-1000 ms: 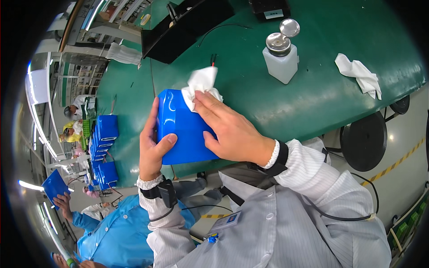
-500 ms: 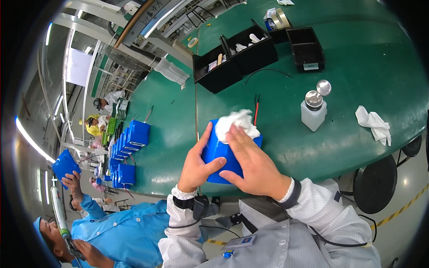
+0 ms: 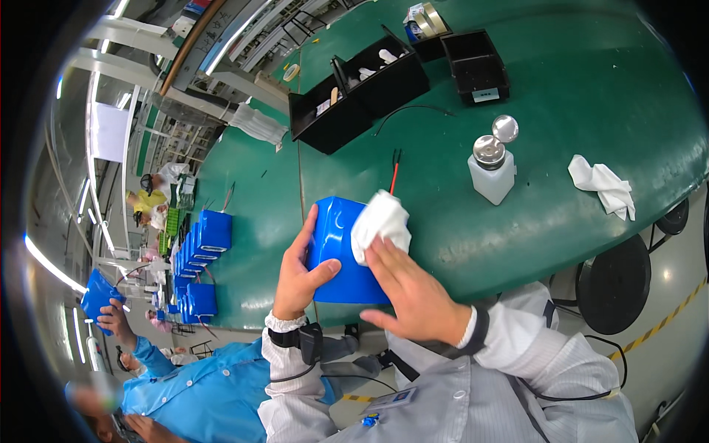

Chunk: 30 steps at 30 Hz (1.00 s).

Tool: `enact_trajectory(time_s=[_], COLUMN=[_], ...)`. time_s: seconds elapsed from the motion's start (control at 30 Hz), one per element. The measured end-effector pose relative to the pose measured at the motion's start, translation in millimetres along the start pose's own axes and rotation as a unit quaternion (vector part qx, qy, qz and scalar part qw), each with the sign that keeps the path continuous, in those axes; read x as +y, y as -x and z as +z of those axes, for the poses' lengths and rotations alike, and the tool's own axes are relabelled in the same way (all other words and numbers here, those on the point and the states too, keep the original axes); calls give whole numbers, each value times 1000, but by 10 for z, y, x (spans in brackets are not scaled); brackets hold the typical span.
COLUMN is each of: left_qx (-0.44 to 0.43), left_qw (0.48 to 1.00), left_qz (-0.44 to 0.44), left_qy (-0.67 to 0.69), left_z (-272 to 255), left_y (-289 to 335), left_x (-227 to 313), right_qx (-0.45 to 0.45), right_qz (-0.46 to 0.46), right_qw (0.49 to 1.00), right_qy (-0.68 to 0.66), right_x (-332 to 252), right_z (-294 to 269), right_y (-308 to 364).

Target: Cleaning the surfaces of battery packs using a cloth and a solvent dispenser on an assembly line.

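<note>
A blue-wrapped battery pack [image 3: 336,229] sits at the near edge of the green table, its red and black leads [image 3: 395,171] sticking out behind. My left hand [image 3: 299,269] holds the pack's left side, thumb across its near face and fingers along the edge. A crumpled white wipe [image 3: 382,224] lies against the pack's right part, pinned beneath the fingertips of my right hand [image 3: 413,288]. That hand's thumb points left, apart from its fingers. The wipe hides the pack's far right corner.
To the right stand a white pump bottle [image 3: 492,173] with its metal lid up and another white wipe [image 3: 602,184]. Black bins [image 3: 362,88] are at the back. Several blue packs [image 3: 214,232] line the left, where a co-worker in blue [image 3: 199,391] raises one. A round stool [image 3: 614,284] stands right.
My right hand has slid the wipe toward the pack's right side, baring more of its blue top. My left hand keeps its hold. The whole view has shifted slightly.
</note>
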<state>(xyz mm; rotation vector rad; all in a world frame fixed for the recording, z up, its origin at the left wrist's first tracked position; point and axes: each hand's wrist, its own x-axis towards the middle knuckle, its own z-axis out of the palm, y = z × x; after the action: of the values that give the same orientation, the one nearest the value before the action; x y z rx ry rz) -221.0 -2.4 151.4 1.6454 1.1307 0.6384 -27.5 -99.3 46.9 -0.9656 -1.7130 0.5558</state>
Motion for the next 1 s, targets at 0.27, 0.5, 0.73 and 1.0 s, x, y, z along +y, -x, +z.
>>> enact_trajectory(time_s=[0.27, 0.5, 0.73, 1.0], left_qx=[0, 11, 7, 3], left_qw=[1000, 1000, 1000, 998], left_qz=[-22, -19, -23, -8], left_qy=[-9, 11, 1, 60], left_z=[81, 86, 98, 7], left_y=[16, 44, -15, 72], left_x=[75, 59, 8, 60], right_qx=[98, 43, -83, 135], right_qz=[74, 95, 26, -91], right_qw=[991, 993, 926, 945], right_qy=[49, 62, 368, 283], right_x=[307, 117, 186, -3], right_z=[-139, -665, -691, -1509], right_y=[6, 75, 294, -452])
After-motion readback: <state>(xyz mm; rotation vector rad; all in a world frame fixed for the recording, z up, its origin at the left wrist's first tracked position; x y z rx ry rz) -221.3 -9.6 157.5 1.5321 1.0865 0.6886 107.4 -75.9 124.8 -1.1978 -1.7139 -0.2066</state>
